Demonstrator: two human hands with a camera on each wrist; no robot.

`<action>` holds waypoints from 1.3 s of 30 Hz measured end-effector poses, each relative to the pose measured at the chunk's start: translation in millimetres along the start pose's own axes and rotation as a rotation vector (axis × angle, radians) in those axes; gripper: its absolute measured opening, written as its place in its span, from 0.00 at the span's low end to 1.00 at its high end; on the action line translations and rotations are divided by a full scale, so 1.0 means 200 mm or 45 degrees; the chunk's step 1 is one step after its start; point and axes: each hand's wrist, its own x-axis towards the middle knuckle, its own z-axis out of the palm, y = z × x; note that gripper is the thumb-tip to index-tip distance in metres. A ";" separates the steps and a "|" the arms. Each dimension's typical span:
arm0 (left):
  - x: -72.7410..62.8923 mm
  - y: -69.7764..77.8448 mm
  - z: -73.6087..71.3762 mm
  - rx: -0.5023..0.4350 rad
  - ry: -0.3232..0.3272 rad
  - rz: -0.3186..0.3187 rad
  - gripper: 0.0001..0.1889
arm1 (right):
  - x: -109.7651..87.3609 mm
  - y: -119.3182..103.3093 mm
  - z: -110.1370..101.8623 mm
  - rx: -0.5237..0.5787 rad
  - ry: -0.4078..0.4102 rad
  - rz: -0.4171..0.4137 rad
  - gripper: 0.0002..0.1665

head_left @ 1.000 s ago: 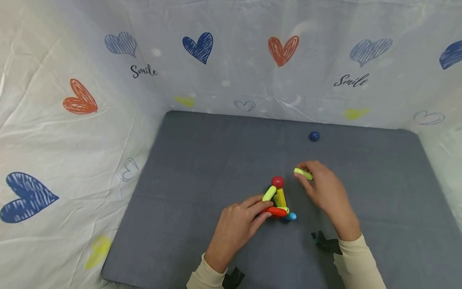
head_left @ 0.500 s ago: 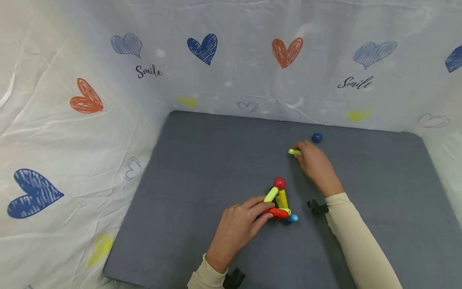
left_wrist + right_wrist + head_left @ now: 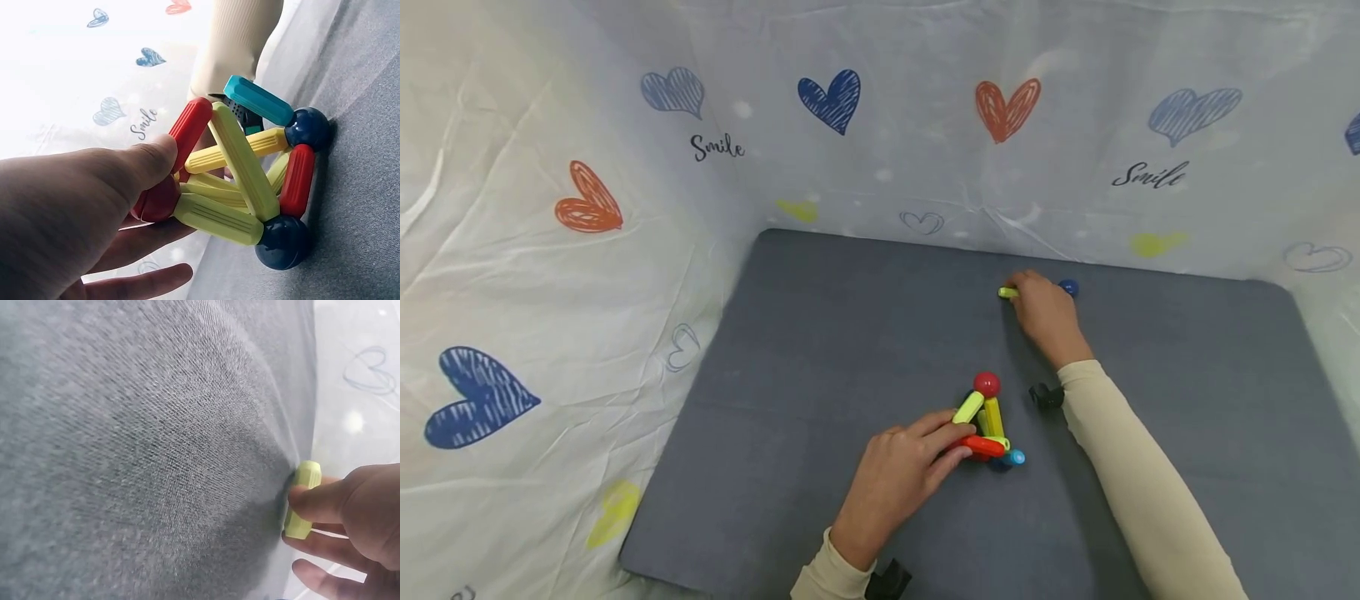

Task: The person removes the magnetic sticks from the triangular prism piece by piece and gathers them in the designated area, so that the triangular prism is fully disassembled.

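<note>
My left hand point(image 3: 898, 479) holds a small structure of magnetic sticks and balls on the grey surface. In the left wrist view the thumb presses a red stick point(image 3: 191, 128) by a red ball point(image 3: 157, 203), fingers behind. Yellow and light green sticks slant between that ball and two dark blue balls point(image 3: 307, 129); a turquoise stick point(image 3: 257, 100) juts out. Another red ball point(image 3: 987, 384) tops the far side. Towards the back, my right hand point(image 3: 1047, 315) pinches a light green magnetic stick point(image 3: 304, 481) between thumb and fingers, low over the surface or touching it; I cannot tell which.
A loose blue ball point(image 3: 1070, 288) lies just right of my right hand, partly covered by it. The grey padded surface point(image 3: 820, 333) meets a white cloth wall point(image 3: 910, 150) printed with hearts at the back and left.
My right hand has carried the light green stick away from the structure, towards the back edge near the blue ball. My left hand keeps its hold on the structure.
</note>
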 end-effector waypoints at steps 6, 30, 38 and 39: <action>0.00 0.00 0.00 0.015 0.001 0.013 0.16 | 0.05 0.02 0.02 -0.029 0.010 0.004 0.14; 0.00 0.00 0.01 -0.007 -0.009 -0.014 0.18 | 0.13 0.05 0.04 -0.020 -0.012 0.053 0.16; 0.00 0.00 0.00 -0.001 -0.007 -0.011 0.18 | 0.12 0.04 0.01 -0.022 0.013 0.081 0.18; 0.00 0.00 0.00 0.000 -0.007 -0.012 0.17 | 0.11 0.03 0.00 -0.021 0.022 0.086 0.19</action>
